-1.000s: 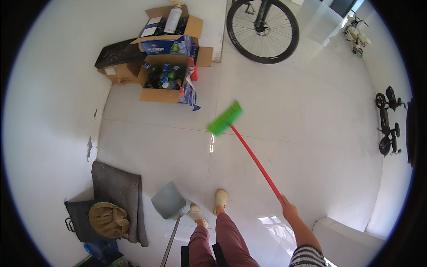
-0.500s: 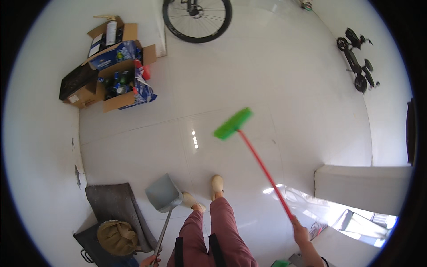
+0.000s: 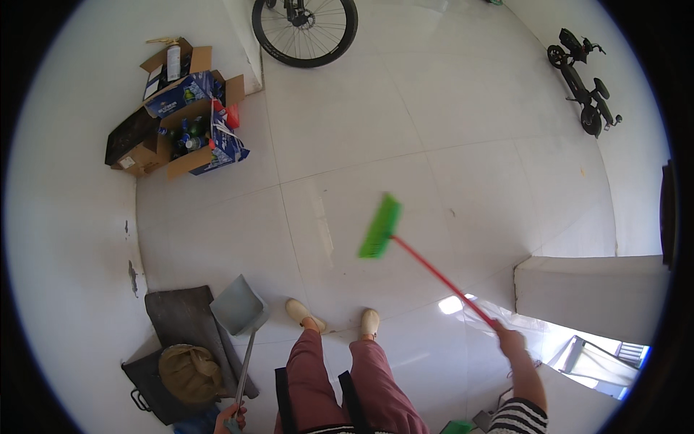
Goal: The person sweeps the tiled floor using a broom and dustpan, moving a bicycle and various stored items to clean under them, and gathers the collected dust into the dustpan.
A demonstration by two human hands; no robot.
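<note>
My right hand [image 3: 510, 340] is closed round the red handle of a broom [image 3: 441, 278], at the lower right. The broom's bright green bristle head [image 3: 380, 226] is over the pale tiled floor ahead of my feet, slightly blurred. At the lower left, my left hand [image 3: 231, 418] grips the thin metal handle of a long-handled dustpan [image 3: 240, 307]. Its grey pan is left of my shoes, beside a dark mat. Whether pan and bristles touch the floor, I cannot tell.
Cardboard boxes with bottles [image 3: 194, 137] stand along the left wall. A bicycle wheel [image 3: 305, 29] is at the top, a small black scooter [image 3: 583, 90] far right. Near left lie a dark mat [image 3: 181, 312] and a brown bag [image 3: 191, 373]. A white block [image 3: 589, 293] juts in right.
The broom head has swung to a steeper angle and come nearer, while my right hand has moved right and up. The dustpan has shifted left. My feet have changed position.
</note>
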